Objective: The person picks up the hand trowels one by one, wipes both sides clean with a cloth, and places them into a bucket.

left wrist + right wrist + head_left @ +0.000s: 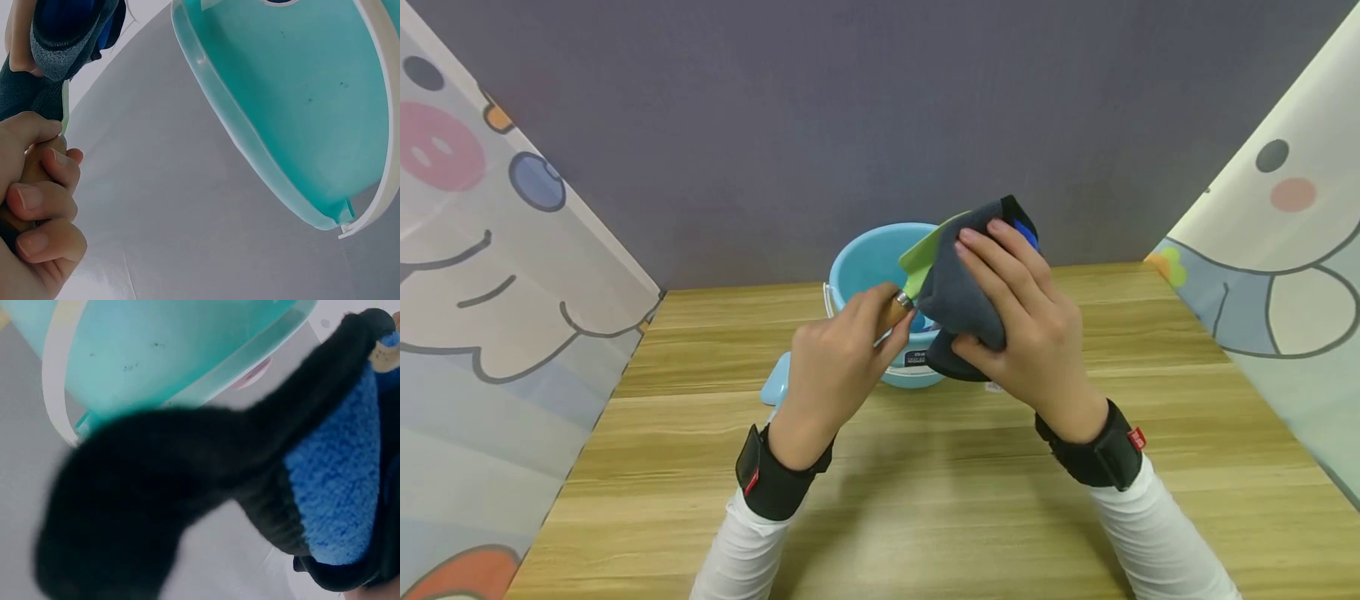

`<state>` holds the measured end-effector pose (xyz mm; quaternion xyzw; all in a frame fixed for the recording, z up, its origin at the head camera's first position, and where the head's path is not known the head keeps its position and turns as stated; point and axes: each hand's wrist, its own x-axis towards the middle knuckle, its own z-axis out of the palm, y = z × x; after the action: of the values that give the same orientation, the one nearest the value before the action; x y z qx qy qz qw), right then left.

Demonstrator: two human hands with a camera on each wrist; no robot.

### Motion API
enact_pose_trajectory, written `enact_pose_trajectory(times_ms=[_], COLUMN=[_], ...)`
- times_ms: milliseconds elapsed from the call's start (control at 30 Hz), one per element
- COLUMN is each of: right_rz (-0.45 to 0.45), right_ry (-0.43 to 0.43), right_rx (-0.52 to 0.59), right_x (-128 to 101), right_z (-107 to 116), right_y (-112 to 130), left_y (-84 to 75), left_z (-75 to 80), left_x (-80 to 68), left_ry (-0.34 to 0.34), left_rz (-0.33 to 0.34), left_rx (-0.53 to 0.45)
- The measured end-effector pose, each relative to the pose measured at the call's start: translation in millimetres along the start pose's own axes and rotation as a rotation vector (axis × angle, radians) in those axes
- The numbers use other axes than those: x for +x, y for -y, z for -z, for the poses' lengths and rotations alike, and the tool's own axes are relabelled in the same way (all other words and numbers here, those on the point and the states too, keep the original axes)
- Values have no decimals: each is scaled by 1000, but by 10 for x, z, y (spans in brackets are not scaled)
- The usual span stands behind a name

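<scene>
My left hand (838, 354) grips the wooden handle (891, 315) of a small garden trowel (919, 258) with a light green blade, which points up and to the right. With my right hand (1030, 321) I hold a dark grey cloth (961, 283) folded round the blade, hiding much of it. Blue fleecy lining (337, 469) shows on the cloth in the right wrist view. Both hands are over the near side of a light blue bucket (868, 260). In the left wrist view, curled fingers (53, 250) wrap the handle.
The bucket stands on a wood-grain table (910, 517) near the grey back wall (865, 117), its white handle (382, 75) hanging at the side. A light blue object (775, 382) lies left of the bucket, partly behind my left hand. Cartoon-printed panels flank the table.
</scene>
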<state>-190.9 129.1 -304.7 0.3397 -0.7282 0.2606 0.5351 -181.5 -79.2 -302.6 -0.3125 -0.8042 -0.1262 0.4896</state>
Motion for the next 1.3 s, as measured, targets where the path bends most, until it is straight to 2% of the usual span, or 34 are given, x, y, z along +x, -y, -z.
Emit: enact_pose_trajectory(times_ms=[633,1300], right_rz=[-74,-85], right_ry=[-94,-46], right_rx=[-1,16], right_x=[13,7], right_z=[3,-77], right_y=[-29,-63], left_y=[18,74], left_z=[11,7], left_x=[2,-28], left_ry=[-15,17], left_rz=[30,44], left_rx=[-12,17])
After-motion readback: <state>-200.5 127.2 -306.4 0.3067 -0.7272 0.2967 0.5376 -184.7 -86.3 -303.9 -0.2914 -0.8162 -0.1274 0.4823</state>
